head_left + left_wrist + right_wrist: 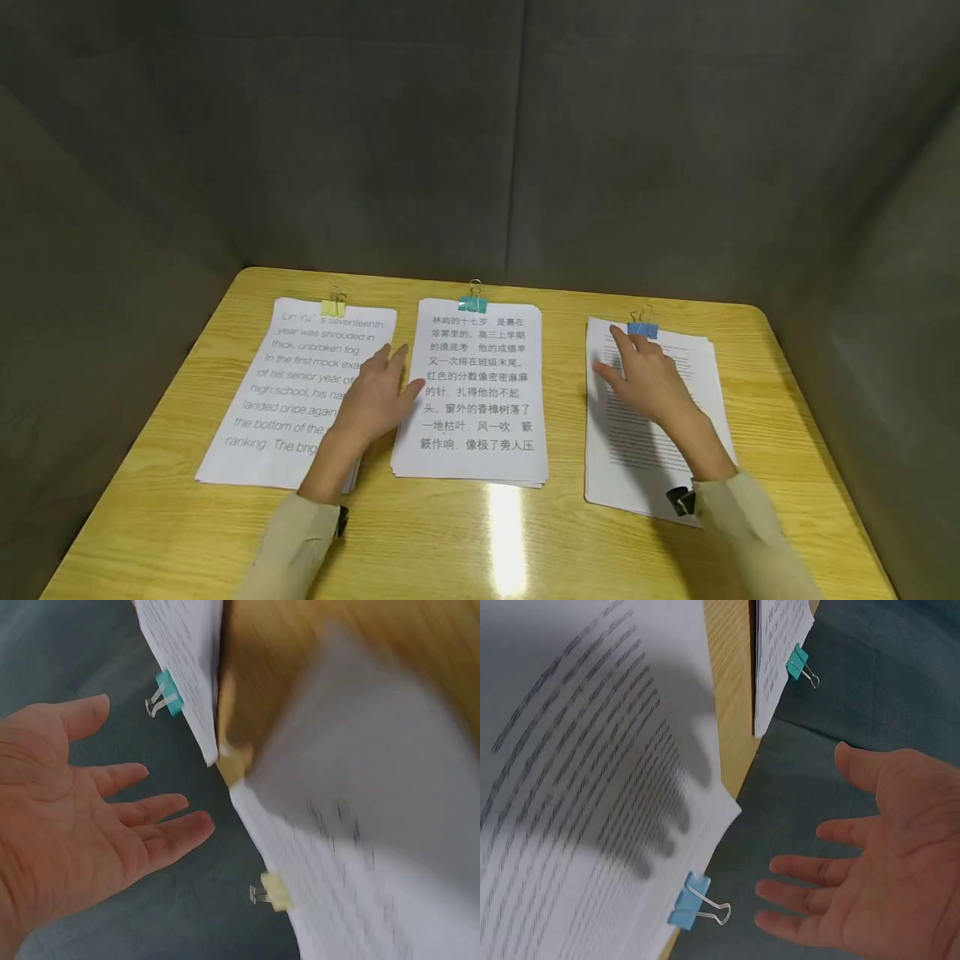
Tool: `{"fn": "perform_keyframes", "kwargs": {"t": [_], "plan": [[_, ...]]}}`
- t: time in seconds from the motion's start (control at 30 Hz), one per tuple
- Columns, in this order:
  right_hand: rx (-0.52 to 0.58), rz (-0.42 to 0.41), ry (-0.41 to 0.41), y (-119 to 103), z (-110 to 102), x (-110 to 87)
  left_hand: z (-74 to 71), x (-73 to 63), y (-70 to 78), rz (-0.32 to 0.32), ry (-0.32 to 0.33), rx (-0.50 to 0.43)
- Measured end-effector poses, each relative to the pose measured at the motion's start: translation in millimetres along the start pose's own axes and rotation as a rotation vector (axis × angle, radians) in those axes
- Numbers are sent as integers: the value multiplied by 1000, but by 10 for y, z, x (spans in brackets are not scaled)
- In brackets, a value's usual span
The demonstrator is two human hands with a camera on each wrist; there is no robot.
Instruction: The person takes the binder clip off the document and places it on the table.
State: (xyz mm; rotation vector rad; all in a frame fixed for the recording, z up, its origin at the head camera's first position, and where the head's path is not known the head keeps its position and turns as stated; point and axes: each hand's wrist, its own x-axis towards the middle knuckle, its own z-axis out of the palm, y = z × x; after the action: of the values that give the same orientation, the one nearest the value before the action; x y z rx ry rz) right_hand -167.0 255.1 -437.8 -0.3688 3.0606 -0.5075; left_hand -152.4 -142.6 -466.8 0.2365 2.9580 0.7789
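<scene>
Three stacks of printed paper lie in a row on the table, each with a binder clip at its top edge. My left hand [375, 398], fingers spread, hovers between the left stack [258, 400] and the middle stack [480, 400], holding nothing. The left stack's clip [333, 307] is yellow; the middle one's clip [472, 304] is teal. Over the right stack [622, 467], my right hand [648, 375] is held with fingers extended and nothing in it. Its fingertips reach close to the blue binder clip [689, 901], and its shadow falls across the small print.
The wooden table [435, 542] has rounded far corners and a bright reflection near its front. Dark grey cloth [375, 150] hangs behind it and along both sides. Black straps [681, 500] sit at the wrists by the sleeve cuffs.
</scene>
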Motion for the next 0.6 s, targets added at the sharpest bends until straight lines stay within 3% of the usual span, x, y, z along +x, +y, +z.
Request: {"fn": "perform_keyframes", "kwargs": {"t": [0.3, 0.47, 0.6], "plan": [[211, 16, -177, -119, 203, 152, 168, 75, 138, -190, -46, -274], [350, 27, -265, -203, 354, 193, 188, 74, 150, -216, -50, -298], [402, 48, -282, -284, 445, 206, 208, 78, 138, -230, -56, -305]]}}
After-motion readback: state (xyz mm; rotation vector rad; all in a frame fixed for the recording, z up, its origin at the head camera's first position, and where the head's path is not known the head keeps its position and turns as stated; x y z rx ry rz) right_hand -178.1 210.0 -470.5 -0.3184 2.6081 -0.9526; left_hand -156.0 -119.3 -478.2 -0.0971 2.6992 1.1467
